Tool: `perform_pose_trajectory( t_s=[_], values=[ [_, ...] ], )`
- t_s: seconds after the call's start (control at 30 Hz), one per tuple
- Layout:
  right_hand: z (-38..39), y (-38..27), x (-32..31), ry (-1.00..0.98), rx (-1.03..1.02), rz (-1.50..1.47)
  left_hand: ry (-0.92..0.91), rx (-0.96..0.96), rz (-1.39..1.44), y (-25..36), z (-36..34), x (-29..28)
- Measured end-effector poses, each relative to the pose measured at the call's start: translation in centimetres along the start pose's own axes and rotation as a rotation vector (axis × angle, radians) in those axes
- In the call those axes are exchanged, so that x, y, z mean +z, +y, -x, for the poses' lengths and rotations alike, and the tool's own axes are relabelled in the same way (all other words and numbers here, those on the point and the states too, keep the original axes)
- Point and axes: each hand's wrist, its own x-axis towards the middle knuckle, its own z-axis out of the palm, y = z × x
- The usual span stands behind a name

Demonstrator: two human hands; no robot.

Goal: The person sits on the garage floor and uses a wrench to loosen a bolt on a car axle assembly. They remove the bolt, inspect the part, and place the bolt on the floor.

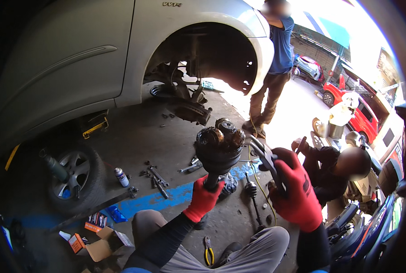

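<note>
My left hand (203,200), in a red glove, grips the dark shaft below a rubber boot (216,157). The grease-coated joint (223,134) sits at the top of the boot. My right hand (294,191), also red-gloved, is closed on a pair of metal pliers (266,159), whose jaws point up-left at the right side of the greasy joint. Whether the jaw tips touch it I cannot tell. Another axle shaft with a ribbed boot (253,195) lies on the floor below. Yellow-handled pliers (208,252) lie between my legs.
A silver car (75,45) with an exposed wheel hub stands ahead. A loose wheel (73,177), spray can (121,177), wrenches (157,179) and open boxes (107,245) lie left. One person (280,50) stands by the car, another (330,168) crouches right, beside motorcycles (371,218).
</note>
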Motion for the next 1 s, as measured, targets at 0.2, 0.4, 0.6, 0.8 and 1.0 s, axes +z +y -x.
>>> perform_pose_trajectory(
  t_s=[0.2, 0.4, 0.6, 0.8, 1.0],
  values=[
    [-1.9, -2.2, -3.5, -0.076, 0.016, 0.271, -0.033, -0.072, 0.037, 0.9, 0.7, 0.5],
    [-0.4, -1.6, -4.1, -0.077, 0.049, 0.281, -0.065, -0.075, 0.061, 1.1, 0.9, 0.8],
    [0.1, -1.7, -4.6, -0.125, 0.089, 0.262, -0.009, -0.014, 0.052, 1.5, 1.3, 1.2],
    [0.3, -1.9, -4.1, -0.129, 0.112, 0.230, -0.012, -0.033, 0.054, 1.0, 1.0, 1.1],
    [-0.2, -1.8, -3.9, -0.102, 0.075, 0.212, 0.007, -0.016, 0.007, 0.8, 0.7, 0.8]
  ],
)
